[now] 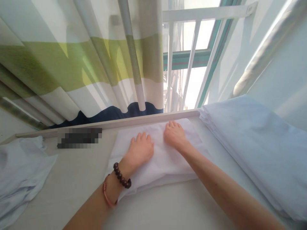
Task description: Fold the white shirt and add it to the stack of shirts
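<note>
A folded white cloth (159,164), layered along its near edge, lies on the pale surface in front of me. My left hand (141,148) rests palm down on its left part, fingers a little apart and pointing away. On the upper right part of the same cloth lies my right hand (174,134), palm down, its fingers slightly bent and partly foreshortened. Neither hand shows anything gripped in it. Dark brown beads (122,175) and a thin reddish band (107,193) circle my left wrist.
A larger folded white cloth (259,143) lies at the right. Crumpled white fabric (19,179) is at the left, near a dark pixelated item (80,138). A raised ledge (134,121) edges the far side, before a striped curtain (96,64) and white railing (203,13).
</note>
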